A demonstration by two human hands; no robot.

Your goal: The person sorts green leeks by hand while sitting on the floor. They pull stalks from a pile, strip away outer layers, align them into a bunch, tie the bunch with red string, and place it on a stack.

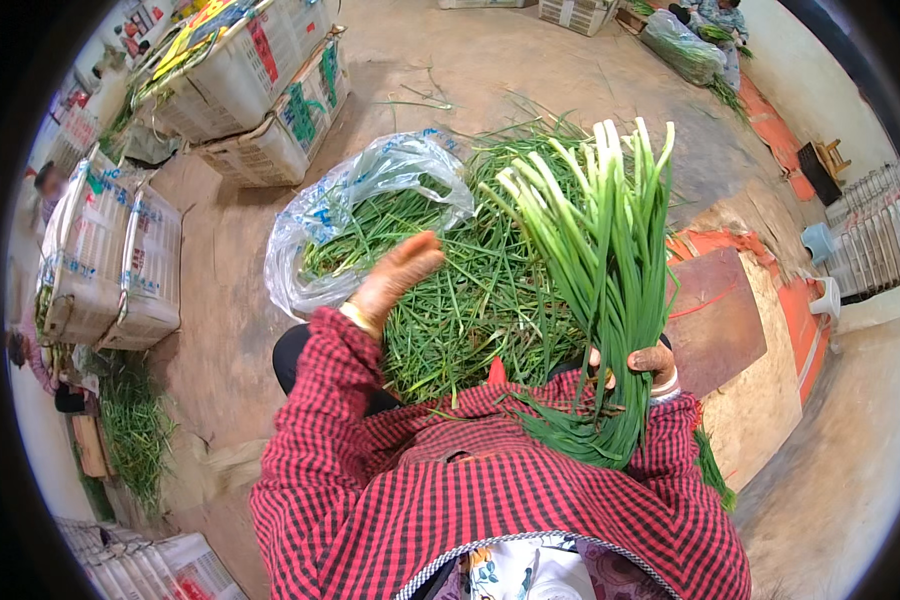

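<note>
Right hand gripping a bunch of green onions upright while the left hand reaches into the loose pile.

The right hand (642, 365) is closing its fingers around the bunch of green onions (600, 270) low on the stalks, pale cut ends pointing up and away, likely so the stems are staying even and together. The left hand (395, 280) is stretching out over the loose heap of greens (470, 300) in front of the person, fingers held together and slightly curled, touching or just above the stems; I cannot tell whether it is pinching any. A clear plastic bag (340, 215) of more greens is lying just beside the heap on the left, on the dirt floor (230, 330). White crates (120, 260) are standing well apart to the left, and a brown board (715, 320) is sitting near the right hand.
</note>
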